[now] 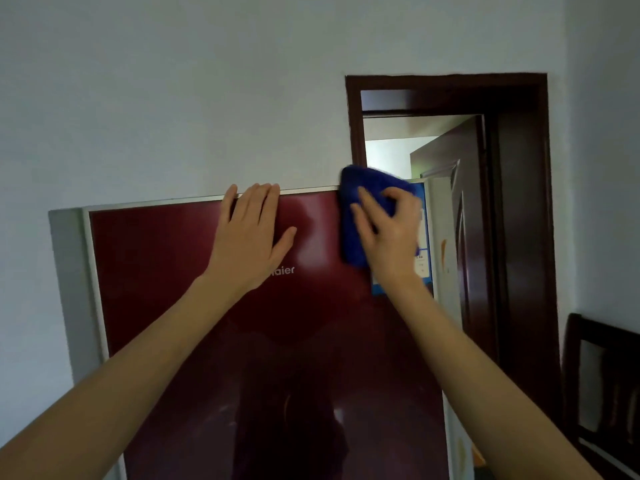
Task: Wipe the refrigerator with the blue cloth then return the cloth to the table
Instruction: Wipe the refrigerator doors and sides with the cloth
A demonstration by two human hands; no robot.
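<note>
The refrigerator (162, 265) has a glossy dark red door with a silver frame and fills the lower middle of the view. My left hand (249, 237) lies flat on the door's upper part, fingers spread, fingertips over the top edge. My right hand (388, 233) presses the blue cloth (353, 209) against the door's top right corner. The cloth is bunched and reaches a little above the top edge. A blue and white label (424, 261) on the door is partly hidden by my right hand.
A dark brown door frame (519, 202) stands right of the refrigerator, with its door (446, 157) swung open into a bright room. A dark wooden chair (602, 382) is at the lower right. White walls lie behind and to the left.
</note>
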